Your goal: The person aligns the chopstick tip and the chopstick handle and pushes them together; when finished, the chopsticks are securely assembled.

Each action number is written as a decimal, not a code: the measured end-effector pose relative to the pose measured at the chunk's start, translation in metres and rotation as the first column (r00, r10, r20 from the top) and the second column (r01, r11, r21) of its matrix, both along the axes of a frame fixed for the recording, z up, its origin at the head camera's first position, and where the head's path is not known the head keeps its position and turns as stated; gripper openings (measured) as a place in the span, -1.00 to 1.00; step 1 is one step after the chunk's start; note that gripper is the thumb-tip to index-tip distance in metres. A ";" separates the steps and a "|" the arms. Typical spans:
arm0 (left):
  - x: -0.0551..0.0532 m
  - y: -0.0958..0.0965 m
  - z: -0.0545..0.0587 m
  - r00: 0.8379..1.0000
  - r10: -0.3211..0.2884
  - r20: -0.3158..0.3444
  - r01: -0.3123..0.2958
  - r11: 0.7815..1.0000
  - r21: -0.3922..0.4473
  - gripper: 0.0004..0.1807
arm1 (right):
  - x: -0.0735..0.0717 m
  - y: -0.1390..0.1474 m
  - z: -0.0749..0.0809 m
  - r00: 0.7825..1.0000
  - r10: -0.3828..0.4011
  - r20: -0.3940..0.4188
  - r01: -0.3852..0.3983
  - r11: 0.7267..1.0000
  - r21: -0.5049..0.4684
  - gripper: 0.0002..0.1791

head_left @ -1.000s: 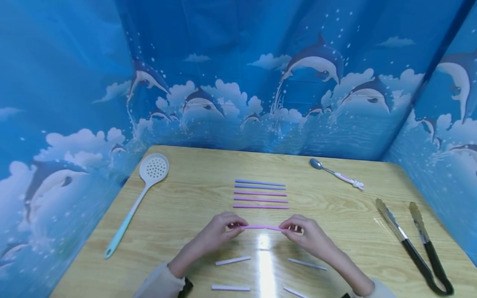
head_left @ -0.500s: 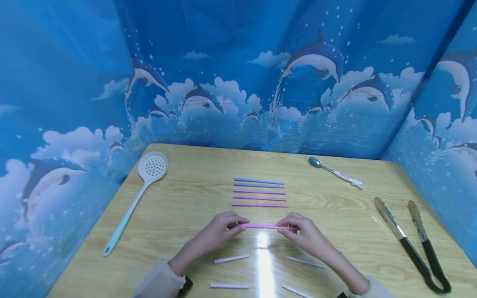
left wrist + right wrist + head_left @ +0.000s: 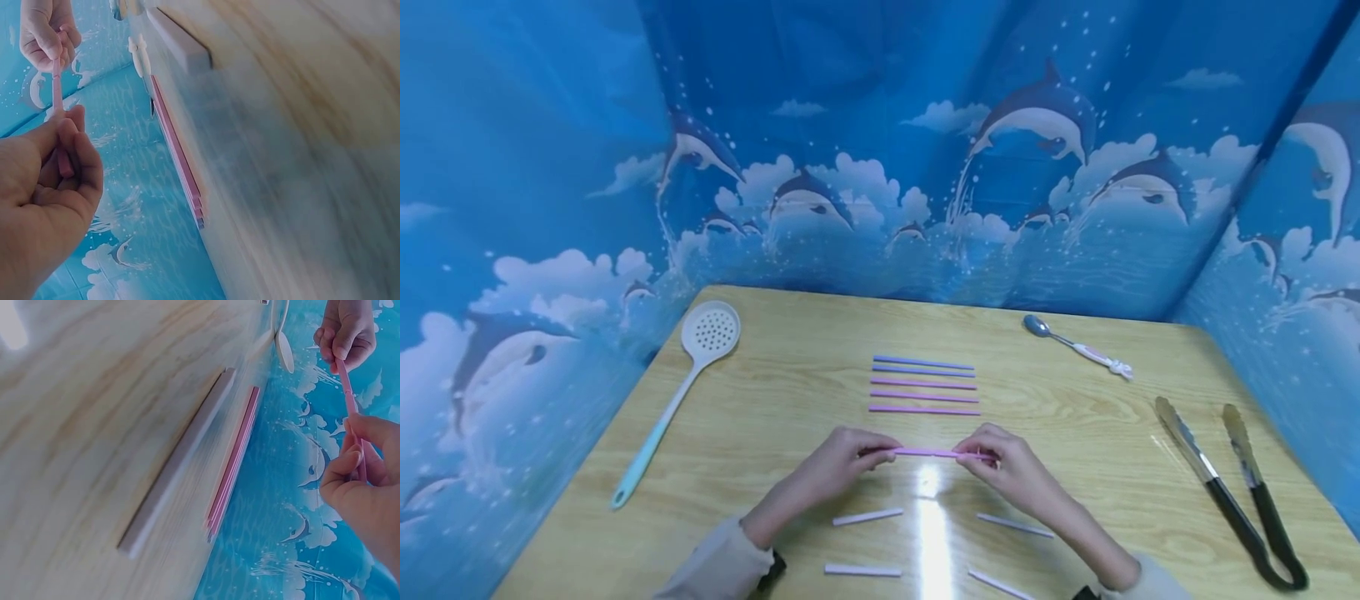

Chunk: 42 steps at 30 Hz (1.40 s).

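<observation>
Slim, straight pink stick [image 3: 925, 452] (faintly notched partway along)

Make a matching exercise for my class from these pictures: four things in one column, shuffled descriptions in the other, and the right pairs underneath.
Things
1. Pink stick
2. Perforated ladle
3. Metal spoon
4. Tongs

Descriptions
A. Black-handled, lying spread open on the table
B. Pinched by the left hand and the right hand
C. Pale head, turquoise handle
D. Shiny bowl, pink-and-white handle

Pairs: 1-B; 2-C; 3-D; 4-A

Note: whether the pink stick is one piece or two end to end is unclear.
</observation>
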<state>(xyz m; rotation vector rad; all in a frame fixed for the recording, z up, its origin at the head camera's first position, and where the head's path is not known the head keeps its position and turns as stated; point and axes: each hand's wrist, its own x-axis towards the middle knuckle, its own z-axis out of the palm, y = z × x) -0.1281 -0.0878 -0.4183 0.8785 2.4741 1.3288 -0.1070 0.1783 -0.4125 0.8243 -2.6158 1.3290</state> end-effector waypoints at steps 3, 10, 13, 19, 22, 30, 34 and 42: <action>0.000 -0.001 0.000 1.000 -0.004 -0.007 0.004 1.000 0.005 -0.75 | 0.000 -0.001 0.000 1.000 -0.001 -0.010 0.001 1.000 -0.004 -0.93; -0.001 -0.001 -0.002 0.999 -0.032 -0.044 0.033 0.999 0.034 -0.75 | 0.002 -0.003 0.001 0.999 -0.012 -0.039 0.012 1.000 -0.012 -0.93; -0.001 -0.001 -0.002 0.994 -0.047 -0.102 0.051 0.998 0.035 -0.76 | 0.003 -0.003 0.001 0.998 -0.014 -0.059 0.013 1.000 -0.024 -0.92; -0.002 -0.001 -0.002 0.973 -0.069 -0.221 0.081 0.996 0.046 -0.77 | 0.003 -0.004 -0.002 0.993 -0.009 -0.114 0.003 0.999 -0.054 -0.90; -0.002 -0.001 -0.002 0.964 -0.079 -0.254 0.097 0.994 0.058 -0.77 | 0.002 -0.004 -0.001 0.991 -0.003 -0.134 -0.006 0.998 -0.067 -0.89; -0.002 0.000 -0.003 0.942 -0.099 -0.322 0.126 0.990 0.063 -0.78 | -0.001 -0.002 -0.002 0.987 0.021 -0.158 -0.035 0.995 -0.091 -0.86; -0.002 0.000 -0.003 0.949 -0.104 -0.298 0.122 0.992 0.041 -0.77 | -0.001 -0.003 -0.006 0.988 0.024 -0.153 -0.038 0.995 -0.091 -0.86; -0.004 0.002 -0.006 0.973 -0.096 -0.212 0.106 0.994 0.038 -0.77 | -0.004 -0.001 -0.010 0.988 0.026 -0.150 -0.034 0.998 -0.052 -0.88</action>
